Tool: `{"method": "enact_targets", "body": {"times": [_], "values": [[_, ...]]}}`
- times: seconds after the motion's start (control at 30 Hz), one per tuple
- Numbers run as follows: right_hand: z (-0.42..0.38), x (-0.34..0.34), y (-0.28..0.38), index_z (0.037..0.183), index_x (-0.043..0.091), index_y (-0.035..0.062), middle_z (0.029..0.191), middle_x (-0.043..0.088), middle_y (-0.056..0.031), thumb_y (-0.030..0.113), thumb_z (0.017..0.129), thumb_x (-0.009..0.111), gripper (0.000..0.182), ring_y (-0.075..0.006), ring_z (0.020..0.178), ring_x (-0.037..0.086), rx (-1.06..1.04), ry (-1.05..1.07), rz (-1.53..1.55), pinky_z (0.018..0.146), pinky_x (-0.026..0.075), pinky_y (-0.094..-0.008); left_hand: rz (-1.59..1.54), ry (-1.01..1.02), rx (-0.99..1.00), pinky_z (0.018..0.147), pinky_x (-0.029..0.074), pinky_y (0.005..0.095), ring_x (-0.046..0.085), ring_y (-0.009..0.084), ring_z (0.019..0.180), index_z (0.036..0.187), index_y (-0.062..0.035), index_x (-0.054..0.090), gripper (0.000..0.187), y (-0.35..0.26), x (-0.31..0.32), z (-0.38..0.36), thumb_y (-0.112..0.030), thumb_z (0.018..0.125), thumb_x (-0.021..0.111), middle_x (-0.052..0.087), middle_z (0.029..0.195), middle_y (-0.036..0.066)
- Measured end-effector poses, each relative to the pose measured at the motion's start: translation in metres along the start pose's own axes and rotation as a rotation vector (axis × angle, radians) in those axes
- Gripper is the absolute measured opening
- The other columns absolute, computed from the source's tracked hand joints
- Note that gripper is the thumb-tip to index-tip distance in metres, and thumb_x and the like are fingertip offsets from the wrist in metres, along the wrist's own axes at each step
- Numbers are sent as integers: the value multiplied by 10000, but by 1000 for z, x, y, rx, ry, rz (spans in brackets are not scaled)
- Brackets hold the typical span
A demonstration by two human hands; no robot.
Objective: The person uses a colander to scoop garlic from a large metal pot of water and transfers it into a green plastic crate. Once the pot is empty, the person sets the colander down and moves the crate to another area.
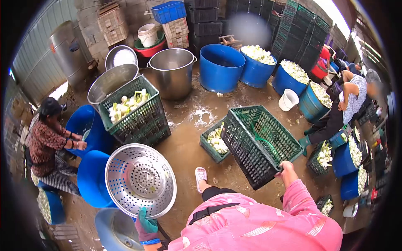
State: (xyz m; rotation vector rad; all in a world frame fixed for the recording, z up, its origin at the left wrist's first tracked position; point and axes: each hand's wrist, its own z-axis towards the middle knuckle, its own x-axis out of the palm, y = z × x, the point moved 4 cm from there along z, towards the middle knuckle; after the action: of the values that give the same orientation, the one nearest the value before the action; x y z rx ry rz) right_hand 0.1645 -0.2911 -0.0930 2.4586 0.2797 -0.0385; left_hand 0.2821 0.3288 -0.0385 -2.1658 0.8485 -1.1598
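My left hand (pixel 147 221), in a green glove with a blue cuff, grips the near rim of a large steel colander (pixel 140 180). The colander is tilted with its perforated inside facing me, beside a blue tub (pixel 92 178). My right hand (pixel 286 170) is closed on the near corner of a dark green plastic crate (pixel 268 142). This crate leans at an angle, its open top facing up, and a bright green strand shows inside. Just left of it, a smaller crate (pixel 202 142) of white bulb vegetables (pixel 217 140) stands on the floor.
Stacked crates (pixel 144 115), the upper one with vegetables, stand ahead left beside a steel pot (pixel 172 73). Blue tubs (pixel 222 69) line the back. A white bucket (pixel 289 100) sits on the wet floor (pixel 188 175). People work at left (pixel 46 142) and right (pixel 351 100).
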Motion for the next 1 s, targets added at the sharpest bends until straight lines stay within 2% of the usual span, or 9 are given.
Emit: {"method": "enact_targets", "body": {"times": [0.1, 0.27, 0.47, 0.63, 0.77, 0.9, 0.93, 0.97, 1.0], "values": [[-11, 84, 9, 827, 463, 53, 813, 545, -137, 65, 609, 431, 220, -362, 695, 565, 36, -26, -10, 617, 428, -606, 181, 44, 112, 760, 488, 322, 591, 234, 878, 1075, 22, 498, 300, 0, -5, 53, -85, 797, 540, 583, 977, 147], [67, 208, 24, 918, 462, 59, 871, 549, -162, 62, 623, 459, 295, -384, 738, 563, 27, 5, -84, 648, 393, -646, 1294, 353, 1200, 690, 511, 332, 614, 243, 784, 1072, 13, 492, 278, -58, 103, 80, -10, 796, 518, 579, 954, 177], [51, 334, 37, 879, 456, 68, 834, 541, -155, 53, 602, 459, 278, -380, 738, 557, 62, -7, -83, 676, 383, -650, 1211, 60, 666, 723, 488, 323, 597, 221, 799, 1070, 26, 492, 270, -107, 200, 145, -10, 802, 484, 583, 930, 153], [104, 393, 31, 888, 485, 30, 770, 525, -193, 33, 590, 502, 299, -400, 605, 547, 150, -1, -121, 527, 415, -593, 1182, 75, 545, 696, 476, 301, 584, 212, 774, 1074, 32, 495, 263, -139, 261, 239, -41, 823, 464, 585, 898, 134], [79, 426, 48, 809, 481, 27, 671, 522, -199, 52, 574, 499, 237, -408, 552, 527, 94, -194, -153, 522, 420, -578, 1178, 178, 485, 674, 467, 283, 573, 205, 754, 1077, 36, 497, 264, -161, 318, 323, -66, 839, 448, 587, 872, 119], [54, 454, 71, 858, 487, 49, 760, 524, -199, 24, 579, 500, 281, -397, 603, 544, 21, -215, 12, 558, 431, -594, 1183, 293, 405, 652, 458, 266, 563, 198, 734, 1080, 41, 500, 269, -172, 370, 402, -90, 855, 431, 588, 847, 104], [63, 457, 70, 851, 475, 45, 808, 523, -180, 22, 574, 499, 279, -388, 650, 554, 43, -284, 66, 578, 434, -600, 1100, 292, 265, 647, 455, 261, 560, 196, 729, 1080, 42, 500, 271, -172, 378, 423, -97, 859, 427, 589, 840, 100], [69, 459, 74, 852, 468, 49, 805, 521, -173, 28, 580, 492, 274, -386, 656, 555, 61, -317, 53, 578, 435, -599, 369, 76, -140, 582, 457, 258, 560, 179, 662, 1077, 40, 512, 262, -162, 385, 449, -61, 846, 438, 592, 810, 99], [79, 461, 80, 852, 462, 53, 802, 519, -166, 33, 585, 485, 269, -385, 661, 556, 74, -341, 37, 579, 435, -598, 744, 244, 104, 548, 453, 258, 555, 165, 634, 1046, 20, 545, 249, -163, 378, 473, -103, 840, 478, 593, 807, 95]]}}
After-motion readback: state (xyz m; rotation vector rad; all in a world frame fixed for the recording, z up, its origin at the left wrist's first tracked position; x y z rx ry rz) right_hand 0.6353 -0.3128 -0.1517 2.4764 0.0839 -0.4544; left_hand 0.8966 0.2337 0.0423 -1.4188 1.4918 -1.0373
